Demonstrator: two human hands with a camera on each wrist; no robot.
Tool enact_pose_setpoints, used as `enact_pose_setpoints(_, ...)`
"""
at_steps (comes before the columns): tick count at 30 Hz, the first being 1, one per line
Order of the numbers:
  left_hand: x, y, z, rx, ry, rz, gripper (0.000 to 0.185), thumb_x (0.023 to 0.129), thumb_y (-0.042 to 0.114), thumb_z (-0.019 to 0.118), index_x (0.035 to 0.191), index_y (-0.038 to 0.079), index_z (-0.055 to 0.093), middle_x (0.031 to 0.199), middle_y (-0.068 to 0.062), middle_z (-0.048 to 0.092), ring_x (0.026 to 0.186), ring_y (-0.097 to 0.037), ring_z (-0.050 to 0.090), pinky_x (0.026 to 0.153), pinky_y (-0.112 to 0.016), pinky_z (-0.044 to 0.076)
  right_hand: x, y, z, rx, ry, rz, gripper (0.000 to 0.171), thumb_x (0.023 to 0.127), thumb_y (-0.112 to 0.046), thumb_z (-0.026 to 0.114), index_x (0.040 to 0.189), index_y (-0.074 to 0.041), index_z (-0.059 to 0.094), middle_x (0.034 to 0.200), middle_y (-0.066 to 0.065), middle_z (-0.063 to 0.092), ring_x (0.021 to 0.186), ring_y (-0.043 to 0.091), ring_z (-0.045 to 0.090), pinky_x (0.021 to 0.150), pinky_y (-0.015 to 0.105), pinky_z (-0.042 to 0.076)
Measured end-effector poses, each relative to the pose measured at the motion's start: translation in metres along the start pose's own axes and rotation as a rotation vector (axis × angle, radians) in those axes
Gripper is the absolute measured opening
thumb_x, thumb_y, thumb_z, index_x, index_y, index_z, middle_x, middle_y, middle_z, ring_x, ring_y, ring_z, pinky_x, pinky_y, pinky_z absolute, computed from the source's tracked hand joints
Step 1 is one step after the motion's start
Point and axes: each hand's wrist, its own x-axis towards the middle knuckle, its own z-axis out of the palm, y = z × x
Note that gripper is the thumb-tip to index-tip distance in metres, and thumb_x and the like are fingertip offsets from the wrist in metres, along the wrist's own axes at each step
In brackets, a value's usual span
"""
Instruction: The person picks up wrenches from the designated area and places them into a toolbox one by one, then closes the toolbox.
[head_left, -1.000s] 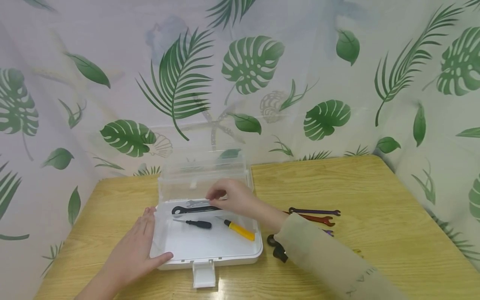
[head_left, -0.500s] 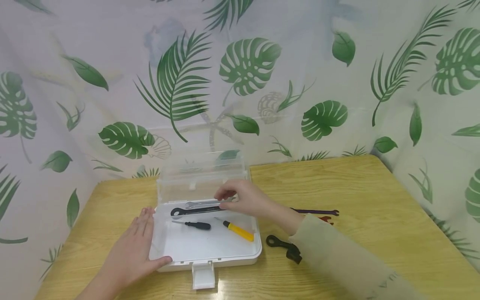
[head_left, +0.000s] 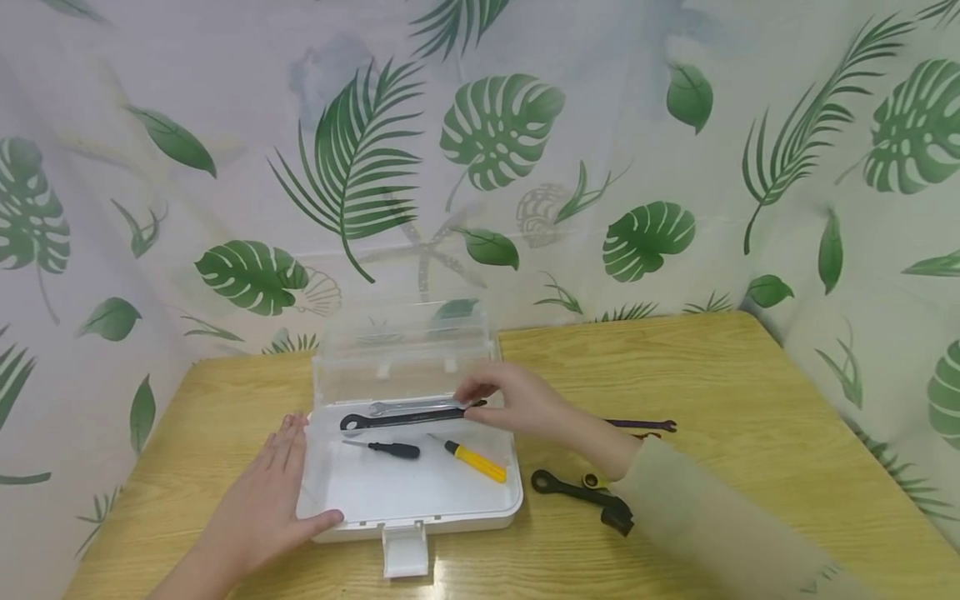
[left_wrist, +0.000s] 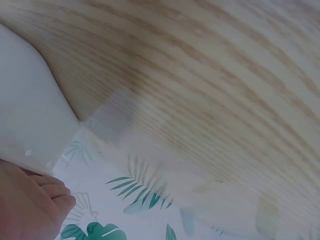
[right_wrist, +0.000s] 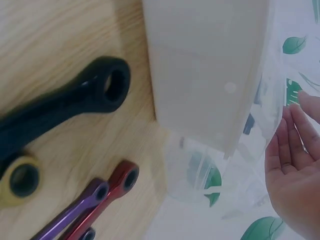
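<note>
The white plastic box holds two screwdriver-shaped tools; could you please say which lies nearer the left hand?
The black-handled screwdriver, left of the yellow-handled tool, lies nearer the left hand.

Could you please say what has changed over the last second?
The right hand has moved rightward, uncovering more of the silver wrench and black wrench; whether it touches either is unclear. The left hand stays at the left of the box; the screwdriver and yellow-handled tool lie as before.

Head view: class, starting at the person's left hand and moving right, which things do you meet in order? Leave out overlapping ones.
Left hand → black-handled screwdriver → yellow-handled tool → black wrench lying on the table.
</note>
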Motion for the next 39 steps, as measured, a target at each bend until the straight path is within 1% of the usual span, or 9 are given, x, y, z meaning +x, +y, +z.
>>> enact_pose_setpoints(4,-0.002,0.001,-0.002,0.018,0.010,0.007,0.124,0.088,0.074,0.068,0.157,-0.020,0.027,0.168,-0.037,0.028,0.156,-0.053,0.031,0.127,-0.061,0.034,-0.007,0.001,-0.004,0.000,0.012,0.037,0.019,0.096,-0.006,0.076,0.115,-0.002,0.075,0.113,0.010,0.079,0.107,0.026,0.074,0.101,0.049,0.062)
enact_pose_setpoints(8,-0.003,0.003,-0.004,0.028,0.022,0.012,0.120,0.089,0.071,0.068,0.156,-0.021,0.029,0.166,-0.038,0.031,0.155,-0.053,0.034,0.125,-0.062,0.037,-0.014,0.004,-0.007,-0.003,0.037,0.049,0.018,0.096,-0.005,0.075,0.114,-0.003,0.076,0.113,0.009,0.079,0.106,0.024,0.074,0.101,0.049,0.062)
enact_pose_setpoints(14,-0.003,0.005,-0.003,0.026,0.015,0.007,0.118,0.092,0.070,0.067,0.157,-0.020,0.027,0.166,-0.038,0.031,0.155,-0.052,0.034,0.126,-0.061,0.036,-0.025,0.014,-0.013,-0.002,0.067,0.056,0.018,0.095,-0.004,0.076,0.113,-0.003,0.077,0.113,0.009,0.079,0.105,0.025,0.074,0.100,0.048,0.062)
enact_pose_setpoints(18,-0.004,0.003,-0.003,0.028,0.015,0.017,0.123,0.089,0.073,0.067,0.157,-0.020,0.027,0.167,-0.038,0.029,0.155,-0.053,0.033,0.126,-0.061,0.036,-0.034,0.021,-0.018,-0.005,0.085,0.079,0.019,0.095,-0.005,0.077,0.114,-0.005,0.077,0.114,0.008,0.079,0.107,0.025,0.074,0.101,0.049,0.062)
enact_pose_setpoints(23,-0.004,0.001,-0.003,0.020,0.022,0.027,0.129,0.085,0.078,0.068,0.158,-0.020,0.026,0.168,-0.037,0.027,0.155,-0.052,0.034,0.126,-0.060,0.037,-0.046,0.033,-0.026,0.005,0.111,0.114,0.018,0.097,-0.006,0.075,0.115,-0.006,0.077,0.115,0.009,0.079,0.108,0.027,0.074,0.101,0.054,0.061)
enact_pose_setpoints(28,-0.005,0.000,-0.001,0.004,0.026,0.029,0.131,0.083,0.079,0.069,0.159,-0.019,0.025,0.170,-0.035,0.025,0.156,-0.051,0.033,0.126,-0.059,0.037,-0.061,0.045,-0.036,-0.028,0.128,0.151,0.017,0.099,-0.011,0.074,0.115,-0.009,0.077,0.116,0.009,0.079,0.109,0.026,0.074,0.101,0.057,0.060)
enact_pose_setpoints(29,-0.005,0.000,-0.001,-0.004,0.018,0.024,0.131,0.084,0.079,0.068,0.160,-0.018,0.024,0.171,-0.034,0.024,0.157,-0.051,0.032,0.126,-0.060,0.036,-0.064,0.048,-0.038,-0.032,0.132,0.166,0.017,0.099,-0.011,0.075,0.116,-0.010,0.077,0.117,0.009,0.079,0.109,0.026,0.074,0.101,0.057,0.060)
enact_pose_setpoints(31,-0.005,0.000,0.000,-0.001,0.024,0.028,0.131,0.084,0.079,0.069,0.160,-0.018,0.023,0.170,-0.035,0.024,0.156,-0.052,0.033,0.125,-0.060,0.037,-0.071,0.054,-0.041,-0.047,0.150,0.175,0.017,0.099,-0.011,0.075,0.116,-0.009,0.077,0.117,0.010,0.079,0.108,0.027,0.074,0.100,0.057,0.060)
enact_pose_setpoints(39,-0.005,0.001,0.000,-0.015,0.012,0.011,0.129,0.085,0.076,0.070,0.160,-0.018,0.023,0.169,-0.036,0.026,0.156,-0.052,0.033,0.126,-0.061,0.037,-0.091,0.074,-0.053,-0.088,0.213,0.230,0.018,0.098,-0.008,0.076,0.116,-0.004,0.077,0.112,0.009,0.080,0.103,0.029,0.074,0.096,0.057,0.060)
